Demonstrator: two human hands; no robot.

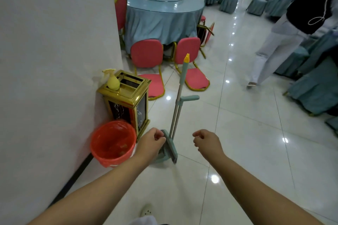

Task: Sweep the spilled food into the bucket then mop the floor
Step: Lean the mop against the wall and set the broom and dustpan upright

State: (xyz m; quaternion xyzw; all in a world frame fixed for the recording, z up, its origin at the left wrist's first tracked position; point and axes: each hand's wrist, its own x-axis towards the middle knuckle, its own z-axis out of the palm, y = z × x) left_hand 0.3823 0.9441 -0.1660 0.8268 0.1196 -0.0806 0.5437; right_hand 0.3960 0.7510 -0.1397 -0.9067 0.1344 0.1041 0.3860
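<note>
Orange-lined bucket (pixel 113 143) just left of the left hand (pixel 150 143); green broom and dustpan (pixel 169 149) upright between hands — both loosely curled, right hand (pixel 206 141) holding nothing; left hand's grasp unclear.

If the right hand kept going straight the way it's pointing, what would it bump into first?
Probably the broom. The right hand points forward and to the left, toward the broom and dustpan standing by the left hand. Nothing shows in between, though depth is hard to judge.
</note>
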